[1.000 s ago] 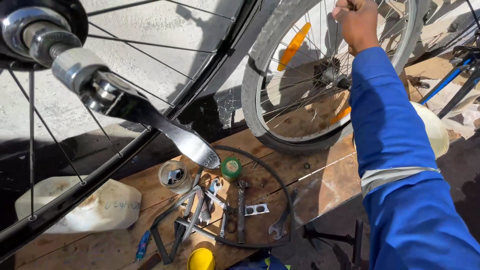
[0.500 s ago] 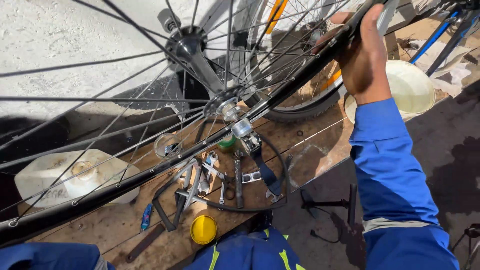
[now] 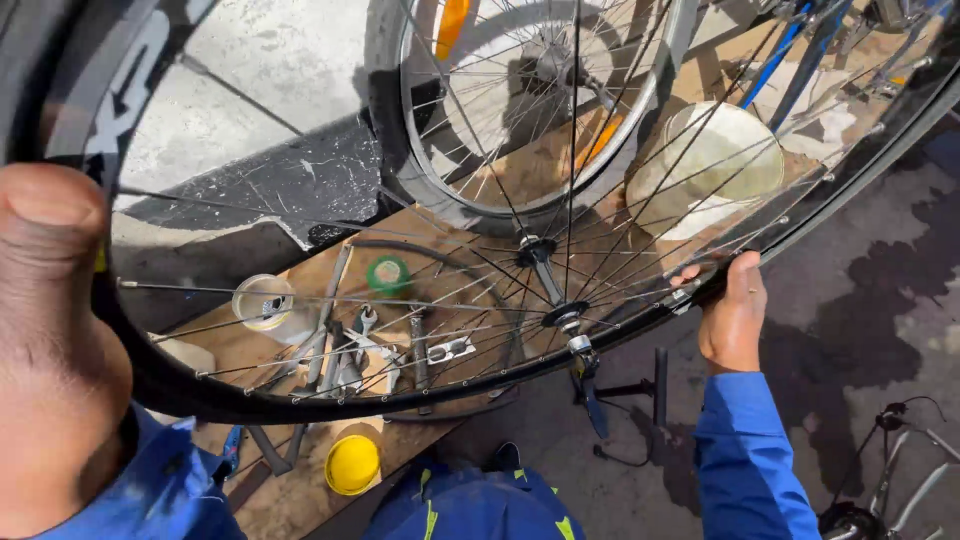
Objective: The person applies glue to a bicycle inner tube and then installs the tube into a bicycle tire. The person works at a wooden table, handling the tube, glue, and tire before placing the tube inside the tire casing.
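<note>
A: Head view, item one?

B: Bicycle wheel (image 3: 560, 300), black tyre on a spoked rim, hub (image 3: 566, 318) near centre, held flat-ish across the whole view above a wooden board (image 3: 300, 500).

A: Hands?

B: Left hand (image 3: 55, 350) at 9 o'clock, very close to the lens and blurred; the thumb lies over the tyre, the fingers are hidden behind it, so the grip looks closed but how far I cannot tell. Right hand (image 3: 733, 318) at 3 o'clock of the hub, fingers curled round the tyre's lower edge, thumb on top, closed on it.

A: Beneath the spokes?

B: Green tape roll (image 3: 388, 275) at 10 o'clock of the hub; small glass jar (image 3: 263, 300) farther out at 9; wrenches (image 3: 362, 345) and loose metal parts between. Yellow cap (image 3: 352, 464) at 7.

A: Beyond?

B: Second bicycle wheel (image 3: 520, 110) standing at 12 o'clock; pale plastic bucket (image 3: 715, 165) at 1.
</note>
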